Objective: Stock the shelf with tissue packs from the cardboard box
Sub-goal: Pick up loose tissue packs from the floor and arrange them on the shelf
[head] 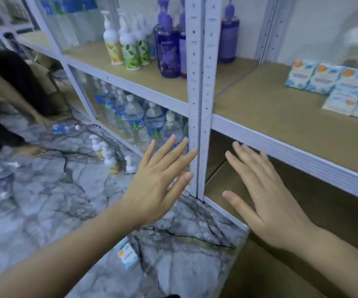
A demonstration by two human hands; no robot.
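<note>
Several small blue-and-white tissue packs (337, 87) with orange marks lie in rows at the right end of the wooden shelf (270, 112). One more tissue pack (128, 255) lies on the marble floor below my left forearm. My left hand (158, 181) is held out flat with fingers spread, in front of the white upright post. My right hand (266, 201) is also flat and spread, over the bottom shelf board. Neither hand holds anything. No cardboard box is clearly in view.
A double white metal post (201, 93) splits the rack. Left of it stand pump bottles (128, 46), purple bottles (168, 48) and, below, water bottles (135, 121). Loose bottles (109, 160) stand on the floor. Another person (12, 87) crouches at far left.
</note>
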